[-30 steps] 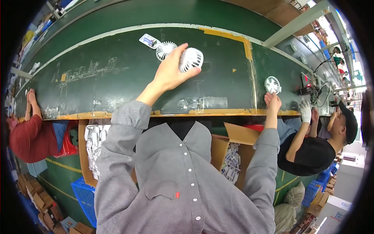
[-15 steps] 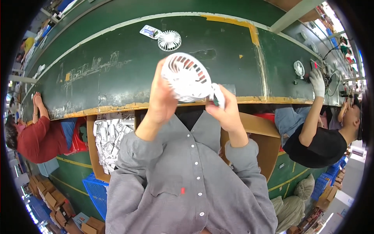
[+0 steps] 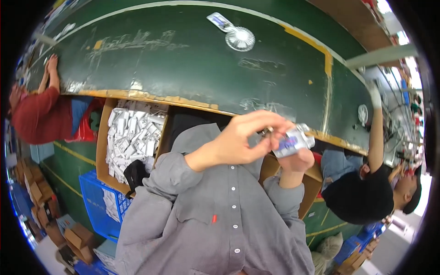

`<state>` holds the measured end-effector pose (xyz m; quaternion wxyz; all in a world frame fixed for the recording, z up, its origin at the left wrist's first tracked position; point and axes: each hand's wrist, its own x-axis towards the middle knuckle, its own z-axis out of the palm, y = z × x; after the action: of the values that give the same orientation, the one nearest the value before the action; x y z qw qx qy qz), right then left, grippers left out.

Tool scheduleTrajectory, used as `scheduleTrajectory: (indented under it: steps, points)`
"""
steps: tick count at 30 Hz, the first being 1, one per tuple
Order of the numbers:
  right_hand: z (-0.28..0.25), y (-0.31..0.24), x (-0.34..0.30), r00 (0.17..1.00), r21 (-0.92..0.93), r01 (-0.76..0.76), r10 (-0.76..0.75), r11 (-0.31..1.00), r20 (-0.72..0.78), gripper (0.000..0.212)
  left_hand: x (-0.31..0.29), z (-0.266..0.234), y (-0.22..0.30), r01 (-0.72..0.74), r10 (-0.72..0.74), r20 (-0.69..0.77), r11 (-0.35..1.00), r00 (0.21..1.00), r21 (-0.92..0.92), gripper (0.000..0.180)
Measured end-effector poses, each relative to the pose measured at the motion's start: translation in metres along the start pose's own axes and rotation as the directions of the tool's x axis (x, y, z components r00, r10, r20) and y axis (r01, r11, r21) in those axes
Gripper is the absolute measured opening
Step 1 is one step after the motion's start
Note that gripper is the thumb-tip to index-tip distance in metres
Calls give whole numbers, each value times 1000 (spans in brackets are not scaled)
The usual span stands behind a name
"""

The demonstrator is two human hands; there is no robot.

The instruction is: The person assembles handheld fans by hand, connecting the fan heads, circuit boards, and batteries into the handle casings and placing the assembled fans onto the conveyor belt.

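My right hand point(image 3: 297, 162) is closed under a white fan handle point(image 3: 293, 141), whose upper face shows blue and purple. No round fan head is visible on it; part of the piece is behind my fingers. My left hand point(image 3: 240, 140) reaches across from the left, thumb and fingertips pinched at the handle's left end. Something small and dark shows between those fingertips, too blurred to name. Farther off on the green table lies a white hand fan point(image 3: 239, 38) with a round ribbed head, a blue-marked handle pointing to its upper left.
Left of my lap, a cardboard box point(image 3: 102, 149) holds many white plastic parts, beside a blue crate point(image 3: 94, 201). The green table's worn front edge point(image 3: 183, 100) runs before me. Co-workers sit at left point(image 3: 41, 114) and right point(image 3: 360, 197); another white fan point(image 3: 362, 114) lies by the right one.
My view has turned, shifting the table and boxes. The fan's round head no longer shows in my hands. My left hand has moved from the head to the handle, which has swung to the right.
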<state>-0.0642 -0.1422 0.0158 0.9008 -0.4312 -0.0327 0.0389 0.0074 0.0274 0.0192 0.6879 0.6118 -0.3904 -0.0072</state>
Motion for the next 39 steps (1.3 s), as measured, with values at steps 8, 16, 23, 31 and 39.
scheduleTrajectory:
  steps: [8, 16, 23, 31, 39]
  points:
    - [-12, -13, -18, 943, -230, -322, 332, 918, 7, 50, -6, 6, 14, -309, 291, 105, 878, 951, 366, 24]
    - [27, 8, -21, 984, -162, -159, 144, 974, -101, 35, -19, -17, 15, 233, -239, 9, 938, 971, -257, 14]
    - [-31, 8, -84, 959, -91, -94, 65, 991, -276, 42, -14, -52, -2, 245, -480, -59, 546, 875, -801, 11]
    - [-182, 42, -262, 490, -505, -860, 161, -69, -857, 41, 2, -56, -21, 91, -448, 30, 114, 894, -989, 13]
    - [-21, 37, -46, 955, -429, 69, -184, 901, -232, 94, 15, 13, -1, 475, -344, 369, 802, 863, -362, 12]
